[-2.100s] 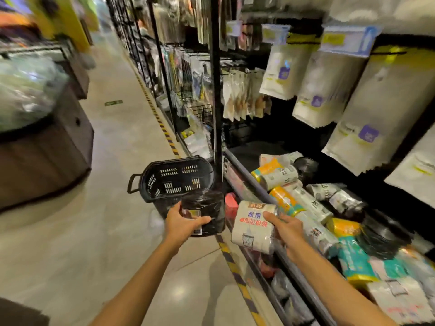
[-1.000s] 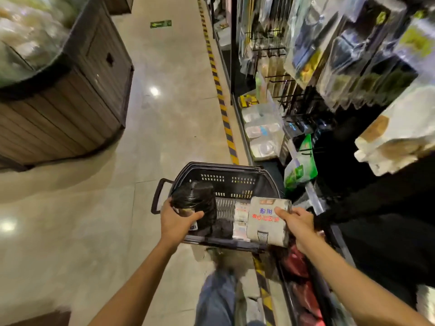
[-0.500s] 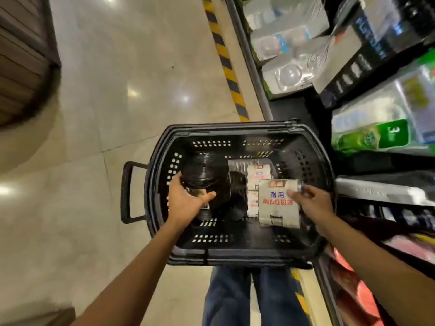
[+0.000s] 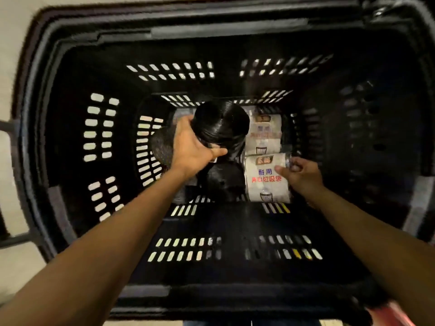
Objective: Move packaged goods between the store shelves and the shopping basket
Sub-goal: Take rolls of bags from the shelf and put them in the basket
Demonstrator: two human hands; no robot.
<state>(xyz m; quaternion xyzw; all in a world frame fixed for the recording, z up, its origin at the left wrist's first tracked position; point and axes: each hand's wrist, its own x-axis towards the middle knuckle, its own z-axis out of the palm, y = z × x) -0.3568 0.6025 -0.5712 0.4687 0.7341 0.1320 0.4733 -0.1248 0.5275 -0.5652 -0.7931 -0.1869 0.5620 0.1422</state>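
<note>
Head: left hand point(image 4: 190, 147), apparently around roll point(image 4: 221, 124)

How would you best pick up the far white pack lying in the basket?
Probably from above, fingers across its rounded middle. The far white pack lies flat on the basket floor; the near white pack blocks one end, and the black roll crowds its left side.

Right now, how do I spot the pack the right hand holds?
In the black shopping basket, right side, two white garbage-bag packs lie in line. It's the nearer pack, gripped by the right hand; no hand holds the farther pack.
</note>
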